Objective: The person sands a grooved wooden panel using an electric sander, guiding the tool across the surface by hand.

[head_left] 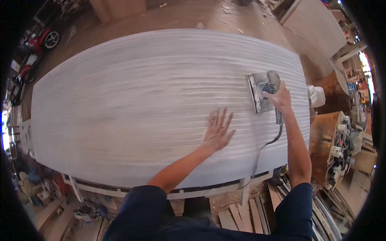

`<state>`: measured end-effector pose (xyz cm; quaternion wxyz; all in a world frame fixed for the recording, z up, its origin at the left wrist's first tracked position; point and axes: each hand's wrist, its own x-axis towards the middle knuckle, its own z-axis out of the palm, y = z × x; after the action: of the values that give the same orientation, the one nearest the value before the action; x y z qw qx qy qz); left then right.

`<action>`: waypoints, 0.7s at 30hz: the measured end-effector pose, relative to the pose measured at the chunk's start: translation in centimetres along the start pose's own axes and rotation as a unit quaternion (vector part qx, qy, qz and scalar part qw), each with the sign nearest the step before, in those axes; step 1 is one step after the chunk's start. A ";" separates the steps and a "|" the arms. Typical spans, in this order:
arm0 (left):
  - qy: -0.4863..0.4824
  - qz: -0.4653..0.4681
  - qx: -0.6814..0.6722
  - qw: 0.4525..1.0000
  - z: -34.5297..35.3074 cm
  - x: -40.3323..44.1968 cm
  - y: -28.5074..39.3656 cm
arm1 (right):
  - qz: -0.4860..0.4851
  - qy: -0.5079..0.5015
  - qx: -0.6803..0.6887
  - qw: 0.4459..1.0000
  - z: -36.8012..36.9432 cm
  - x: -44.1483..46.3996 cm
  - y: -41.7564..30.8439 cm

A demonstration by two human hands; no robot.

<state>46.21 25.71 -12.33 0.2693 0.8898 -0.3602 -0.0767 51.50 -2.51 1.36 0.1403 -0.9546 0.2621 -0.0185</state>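
Observation:
A large pale board (120, 92), whitish and streaked with dust lines, lies flat before me. My right hand (280, 98) grips a dusty electric sander (259, 90), whose flat pad rests on the board's right part. From the sander a dark power cord (268, 142) runs down across the board and over its near edge. My left hand (218, 130) lies palm down on the board with fingers spread, left of the sander and apart from it. White dust coats its fingers.
Below the board shows a wooden support frame (245, 190), with loose planks (241, 219) on the floor. A white plastic container (317, 96) and brown curved wooden pieces (323, 140) stand past the right edge. Red motorbikes (36, 44) are at far left; a panel (315, 26) leans at back right.

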 end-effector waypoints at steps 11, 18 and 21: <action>0.019 -0.107 -0.051 0.993 -10.7 -20.1 -14.9 | -0.115 -0.028 -0.008 0.993 8.5 -7.1 -26.4; 0.133 -0.317 0.150 0.927 -23.9 -32.7 -35.3 | -0.219 -0.048 -0.008 0.974 15.1 -10.1 -42.9; 0.137 -0.362 0.165 0.907 -25.3 -33.1 -36.3 | -0.264 -0.085 -0.018 0.961 17.4 -12.3 -50.6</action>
<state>52.25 80.65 -12.28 0.1187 0.9926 0.0199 0.0146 67.87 49.90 -0.81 0.1347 -0.9903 -0.0122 0.0309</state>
